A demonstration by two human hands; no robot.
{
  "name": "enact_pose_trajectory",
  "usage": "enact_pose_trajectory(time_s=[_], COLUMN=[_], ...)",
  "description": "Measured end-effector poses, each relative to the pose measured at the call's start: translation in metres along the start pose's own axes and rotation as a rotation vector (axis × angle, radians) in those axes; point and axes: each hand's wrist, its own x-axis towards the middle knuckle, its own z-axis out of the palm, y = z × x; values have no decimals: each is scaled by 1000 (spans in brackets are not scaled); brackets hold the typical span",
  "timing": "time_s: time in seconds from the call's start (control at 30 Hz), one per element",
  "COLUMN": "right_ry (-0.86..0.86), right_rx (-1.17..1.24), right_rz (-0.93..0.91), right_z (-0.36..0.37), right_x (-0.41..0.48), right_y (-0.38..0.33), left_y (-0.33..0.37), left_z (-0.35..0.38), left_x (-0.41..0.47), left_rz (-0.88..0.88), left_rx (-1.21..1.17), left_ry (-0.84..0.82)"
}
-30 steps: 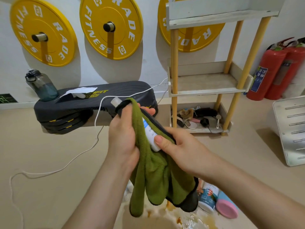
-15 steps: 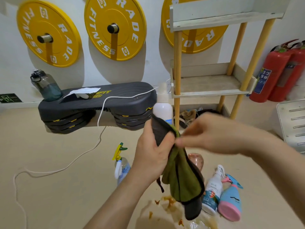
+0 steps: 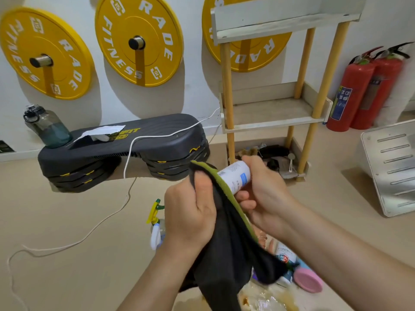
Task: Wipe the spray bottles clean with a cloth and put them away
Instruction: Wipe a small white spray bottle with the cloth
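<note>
- Grey water bottle (image 3: 48, 129) stands on the left end of a black step platform (image 3: 143, 144) by the wall. A white cable (image 3: 107, 221) runs over the platform and trails across the floor (image 3: 67, 221).
- Three yellow weight plates (image 3: 138, 41) hang on the wall above.
- Spray bottle with yellow trigger (image 3: 156, 221) stands upright on the floor, just left of the left wrist and partly hidden by it.
- Left hand (image 3: 190, 212) is clenched round a bunched cloth (image 3: 226, 243), dark grey on one face and olive green on the other. The cloth hangs down in front of the floor bottles.
- White spray bottle (image 3: 235, 176) is held in mid-air between the hands. Its long axis is tilted, low left to high right. The exposed end points up-right toward the shelf rack. The lower end is buried in the cloth, so I cannot tell which end is the nozzle.
- Right hand (image 3: 265, 194) grasps the white spray bottle, fingers curled over its upper end, thumb under it.
- White labelled bottle (image 3: 284, 257) and pink-based bottle (image 3: 307, 280) are on the floor below the right forearm, part covered by the cloth. Brownish wet mess (image 3: 265, 299) is just in front of them.
- Wooden shelf rack (image 3: 274, 113) stands against the wall, with clutter on its bottom tier.
- Two red fire extinguishers (image 3: 359, 90) stand at far right, beside a leaning white slatted panel (image 3: 390, 167).
</note>
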Motion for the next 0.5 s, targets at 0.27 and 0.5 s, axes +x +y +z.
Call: enact_pose_trajectory(time_s=[0.27, 0.5], right_ry=[-11, -69], right_rx=[-31, -722], right_rz=[-128, -592], right_z=[2, 5], right_x=[-4, -7], right_y=[-5, -6], left_y=[-10, 3], left_z=[-2, -11], left_x=[14, 22], left_rz=[-771, -582], left_rx=[-403, -81], left_ry=[-68, -228])
